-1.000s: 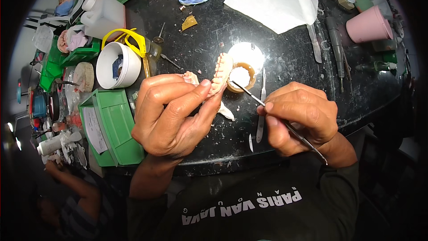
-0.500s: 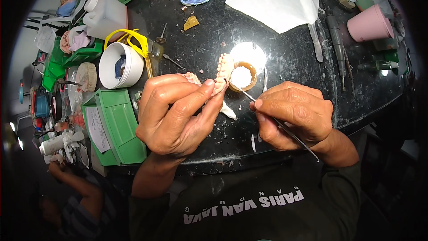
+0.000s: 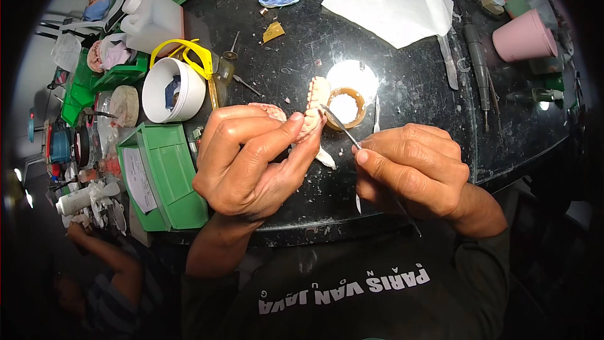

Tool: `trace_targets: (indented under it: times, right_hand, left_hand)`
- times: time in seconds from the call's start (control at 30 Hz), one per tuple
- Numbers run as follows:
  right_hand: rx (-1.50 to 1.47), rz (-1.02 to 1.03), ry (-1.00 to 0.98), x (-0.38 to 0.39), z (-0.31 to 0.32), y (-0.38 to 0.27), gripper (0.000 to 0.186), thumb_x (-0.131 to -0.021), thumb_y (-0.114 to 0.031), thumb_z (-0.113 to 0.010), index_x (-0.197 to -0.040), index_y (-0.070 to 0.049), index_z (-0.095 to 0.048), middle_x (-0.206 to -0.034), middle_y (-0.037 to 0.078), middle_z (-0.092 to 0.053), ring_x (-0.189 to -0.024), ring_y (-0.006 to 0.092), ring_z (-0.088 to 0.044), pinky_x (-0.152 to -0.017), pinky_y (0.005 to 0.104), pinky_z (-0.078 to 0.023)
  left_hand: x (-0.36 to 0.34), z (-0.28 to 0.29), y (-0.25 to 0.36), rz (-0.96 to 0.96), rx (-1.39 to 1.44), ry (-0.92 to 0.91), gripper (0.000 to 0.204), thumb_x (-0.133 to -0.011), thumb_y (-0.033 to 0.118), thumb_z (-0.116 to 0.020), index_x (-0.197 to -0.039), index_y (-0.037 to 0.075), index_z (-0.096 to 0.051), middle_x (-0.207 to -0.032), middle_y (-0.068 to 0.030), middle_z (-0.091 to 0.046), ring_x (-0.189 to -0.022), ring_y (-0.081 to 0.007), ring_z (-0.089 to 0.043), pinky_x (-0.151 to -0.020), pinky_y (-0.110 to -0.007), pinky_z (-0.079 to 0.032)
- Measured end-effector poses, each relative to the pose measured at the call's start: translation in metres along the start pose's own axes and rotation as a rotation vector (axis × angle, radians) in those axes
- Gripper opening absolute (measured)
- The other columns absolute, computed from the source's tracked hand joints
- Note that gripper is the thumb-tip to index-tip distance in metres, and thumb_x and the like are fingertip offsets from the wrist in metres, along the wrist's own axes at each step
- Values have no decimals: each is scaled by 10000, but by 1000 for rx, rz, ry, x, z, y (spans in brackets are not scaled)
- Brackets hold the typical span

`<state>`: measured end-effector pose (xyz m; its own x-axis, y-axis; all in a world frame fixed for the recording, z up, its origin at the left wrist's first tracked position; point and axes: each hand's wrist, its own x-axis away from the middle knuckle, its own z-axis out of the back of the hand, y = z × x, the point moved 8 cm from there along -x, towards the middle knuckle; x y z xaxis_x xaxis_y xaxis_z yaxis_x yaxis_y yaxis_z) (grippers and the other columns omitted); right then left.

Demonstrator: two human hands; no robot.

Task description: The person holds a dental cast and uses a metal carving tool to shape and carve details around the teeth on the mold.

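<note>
Tooth model (image 3: 316, 97), pale pink, sits up off the black table (image 3: 409, 82), in front of the person and just left of the amber cup (image 3: 360, 115) of white powder (image 3: 343, 107). Left hand (image 3: 251, 164) has its near end pinched between thumb and fingers; another pink piece (image 3: 269, 111) shows past the knuckles, can't tell if it's the same casting. Right hand (image 3: 412, 167) holds a thin metal tool (image 3: 343, 129) pen-style, fingers closed round the shaft. Tool tip is at the model's right edge; looks like contact, but too small to be sure. Step in hand, my read: detail work along that side, scraping or dabbing, can't tell which. Next move calls for a firm left pinch, light tip pressure and short strokes; model looks brittle, so a slip could chip a tooth. Orientation: model's long axis runs away from the person, nearly straight up the view, far end leaning slightly right. Teeth face left, smooth side faces the cup. Tool lies diagonal across that line: working tip far and left, tail near and right, out below the right hand.
</note>
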<state>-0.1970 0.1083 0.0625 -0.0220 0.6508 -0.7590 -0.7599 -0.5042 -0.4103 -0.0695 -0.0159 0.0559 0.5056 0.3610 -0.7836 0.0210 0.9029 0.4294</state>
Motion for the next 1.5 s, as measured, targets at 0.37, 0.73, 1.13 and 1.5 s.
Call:
trace_targets:
  times: [0.37,0.73,1.13,1.5]
  right_hand:
    - [-4,26,-35,0,-1,-1,184,-830,-97,-802,-931,32,-718,-815,92,-709,-743,197,-744,-566,276,-575]
    - [-24,-70,49,5,1,4,245,-710,33,-836,-933,34,-735,-764,101,-730,-708,208,-765,-539,268,-551]
    - [-9,-21,-24,2,-1,1,186,-826,-107,-811,-947,11,-732,-820,91,-729,-746,191,-751,-535,262,-545]
    - [-15,11,-40,1,0,-1,210,-780,-83,-817,-945,15,-731,-830,85,-724,-756,193,-748,-540,261,-541]
  left_hand:
    - [-1,0,1,-1,0,-15,308,-630,-49,-928,-875,38,-763,-817,-27,-651,-748,-200,-660,-652,-306,-593]
    - [1,0,4,-75,-10,-24,324,-627,-72,-920,-890,34,-764,-859,-30,-661,-773,-204,-636,-665,-316,-584]
    - [-1,2,3,-6,9,-15,338,-631,-51,-933,-910,39,-766,-845,-28,-661,-757,-198,-646,-667,-312,-591]
    - [-2,3,2,-28,22,7,329,-636,-46,-932,-909,38,-768,-843,-30,-665,-765,-201,-676,-661,-301,-588]
